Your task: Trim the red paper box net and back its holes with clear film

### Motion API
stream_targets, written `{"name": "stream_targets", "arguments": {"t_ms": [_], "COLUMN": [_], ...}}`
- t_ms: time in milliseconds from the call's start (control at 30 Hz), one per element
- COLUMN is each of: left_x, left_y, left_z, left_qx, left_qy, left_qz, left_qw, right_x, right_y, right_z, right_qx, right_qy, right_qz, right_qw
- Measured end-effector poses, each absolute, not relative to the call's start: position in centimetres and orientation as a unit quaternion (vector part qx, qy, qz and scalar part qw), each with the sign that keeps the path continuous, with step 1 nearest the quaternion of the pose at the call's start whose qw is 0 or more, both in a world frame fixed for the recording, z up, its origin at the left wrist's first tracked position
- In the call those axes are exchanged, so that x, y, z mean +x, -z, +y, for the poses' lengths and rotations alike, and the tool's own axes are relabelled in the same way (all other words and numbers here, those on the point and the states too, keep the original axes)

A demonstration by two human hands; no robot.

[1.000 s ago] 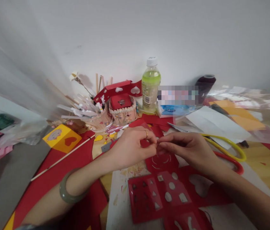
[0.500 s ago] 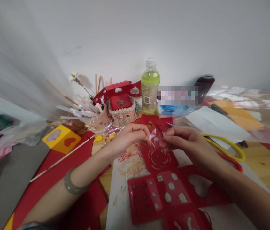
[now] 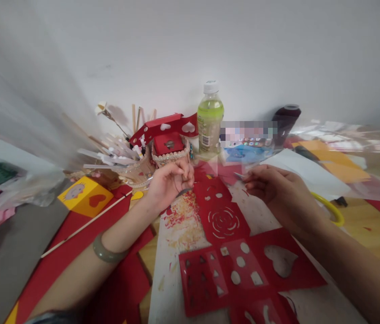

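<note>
My left hand (image 3: 172, 182) is closed, fingertips pressed together beside the top left edge of the red cut-out paper (image 3: 224, 221); whatever it pinches is too small to name. My right hand (image 3: 270, 189) is closed in a pinch, with a thin pointed tip (image 3: 239, 174) sticking out to the left; the rest of that item is hidden. Between the hands lies the red paper, with a rose pattern and small holes. Joined panels nearer me have triangle, oval and square holes, and a heart cut-out (image 3: 281, 261) is at the right. Clear film covers some panels.
A green drink bottle (image 3: 210, 119) stands at the back beside a lit phone screen (image 3: 248, 135). Behind my left hand are a decorated cup of glue sticks (image 3: 134, 168) and a red box (image 3: 168, 143). A yellow box (image 3: 85, 196) and a thin stick (image 3: 87, 224) lie left.
My hands have moved apart, my left hand leftward and my right hand slightly right and up. The clear film between them has shifted up and back, leaving the rose panel's upper part in view.
</note>
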State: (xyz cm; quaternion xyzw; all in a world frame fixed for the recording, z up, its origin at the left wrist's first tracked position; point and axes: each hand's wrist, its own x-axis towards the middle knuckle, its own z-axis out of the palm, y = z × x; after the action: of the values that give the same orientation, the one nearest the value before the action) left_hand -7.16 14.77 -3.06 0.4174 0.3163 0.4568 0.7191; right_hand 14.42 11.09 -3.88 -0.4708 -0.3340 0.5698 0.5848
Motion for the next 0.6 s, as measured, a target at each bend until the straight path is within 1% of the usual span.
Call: {"name": "stream_targets", "arguments": {"t_ms": [200, 300, 433, 600], "left_x": [-7.3, -7.4, -7.6, -7.4], "left_y": [4.3, 5.3, 6.1, 5.8], "left_z": [15.6, 15.9, 16.3, 16.2], "left_qx": [0.398, 0.404, 0.412, 0.423], "left_qy": [-0.446, -0.432, -0.421, -0.412], "left_qz": [0.439, 0.497, 0.545, 0.564], "left_qw": [0.671, 0.635, 0.596, 0.577], "right_x": [15.1, 15.2, 15.0, 14.6], "right_y": [2.9, 2.7, 2.7, 2.7], "right_z": [11.5, 11.5, 11.4, 11.1], "right_qx": [-0.466, -0.464, -0.465, -0.476], "right_qy": [-0.532, -0.516, -0.509, -0.503], "right_qz": [-0.263, -0.245, -0.254, -0.283], "right_qw": [0.657, 0.677, 0.678, 0.663]}}
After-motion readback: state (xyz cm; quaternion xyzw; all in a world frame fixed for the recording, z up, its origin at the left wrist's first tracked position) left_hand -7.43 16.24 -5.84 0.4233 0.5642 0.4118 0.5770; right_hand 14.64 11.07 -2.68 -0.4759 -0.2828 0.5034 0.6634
